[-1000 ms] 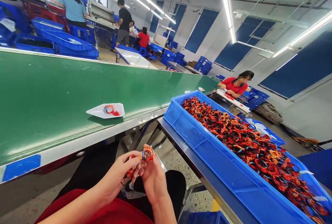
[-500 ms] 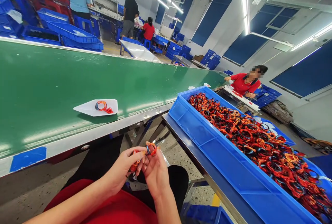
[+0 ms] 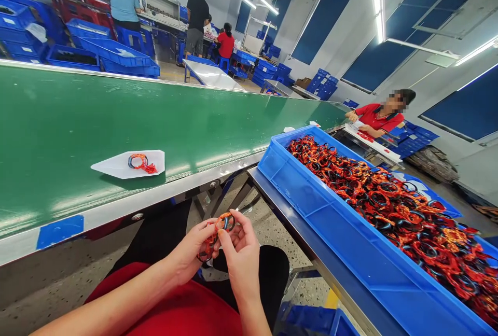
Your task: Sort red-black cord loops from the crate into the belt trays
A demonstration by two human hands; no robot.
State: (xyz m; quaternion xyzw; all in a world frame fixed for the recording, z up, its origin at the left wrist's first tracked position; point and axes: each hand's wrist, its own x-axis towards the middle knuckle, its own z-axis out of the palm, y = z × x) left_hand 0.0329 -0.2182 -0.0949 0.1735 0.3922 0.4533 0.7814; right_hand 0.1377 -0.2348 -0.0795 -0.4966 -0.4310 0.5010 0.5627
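Over my lap, my right hand point(image 3: 241, 242) pinches an orange and dark-blue hair tie point(image 3: 226, 223) between thumb and fingers. My left hand point(image 3: 194, 248) is closed beside it, its fingertips also on that ring. More orange-red hair ties point(image 3: 208, 249) are bunched in the left palm, partly hidden by the fingers. On the green conveyor belt point(image 3: 218, 123) ahead lies a pointed white paper card point(image 3: 112, 166), with one hair tie point(image 3: 139, 162) on it. To my right, a long blue bin point(image 3: 311, 206) is heaped with similar hair ties point(image 3: 373, 196).
The belt's metal edge point(image 3: 116, 217) runs across in front of my knees. A dark side table point(image 3: 288, 222) carries the bin. At the belt's far right sits a co-worker in red point(image 3: 381, 118). Other people and stacked blue crates point(image 3: 120, 56) are beyond the belt.
The card with its hair tie has moved left along the belt. My right thumb has come over the ring, which is now turned more towards me. The co-worker now handles something white.
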